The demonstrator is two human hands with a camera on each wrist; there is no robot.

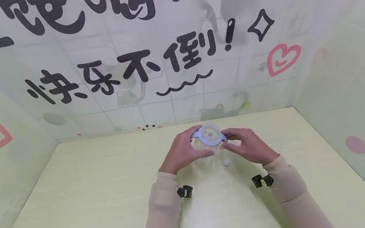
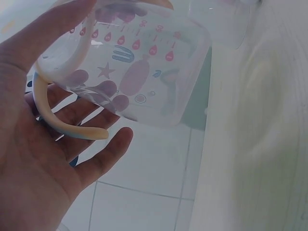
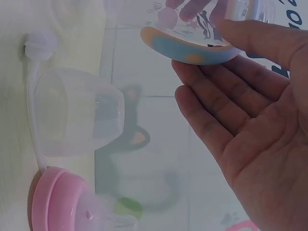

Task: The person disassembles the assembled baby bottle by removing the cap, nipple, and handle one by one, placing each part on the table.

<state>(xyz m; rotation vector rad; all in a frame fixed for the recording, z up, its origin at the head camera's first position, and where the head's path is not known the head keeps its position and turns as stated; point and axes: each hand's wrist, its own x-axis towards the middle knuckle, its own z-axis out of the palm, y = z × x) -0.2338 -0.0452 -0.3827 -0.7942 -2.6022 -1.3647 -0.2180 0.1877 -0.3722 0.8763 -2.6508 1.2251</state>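
Note:
A clear baby bottle point(image 1: 202, 154) with a light-blue handle ring point(image 1: 196, 134) is held up above the table between both hands. Printed pink scale marks and sea shapes show on its wall in the left wrist view. My left hand point(image 1: 183, 151) grips the bottle from the left, thumb along the near side, fingers behind it. On the other side, my right hand point(image 1: 248, 144) pinches the blue-and-orange side handle point(image 3: 192, 50) between thumb and fingers. Its ring and little fingers extend below the handle.
On the table point(image 1: 95, 194), in the right wrist view, stand a translucent cover point(image 3: 77, 113) and a pink collar with a clear nipple point(image 3: 62, 202). A thin straw with a white weighted end point(image 3: 41, 45) lies beside them. A printed wall point(image 1: 143, 110) closes off the back.

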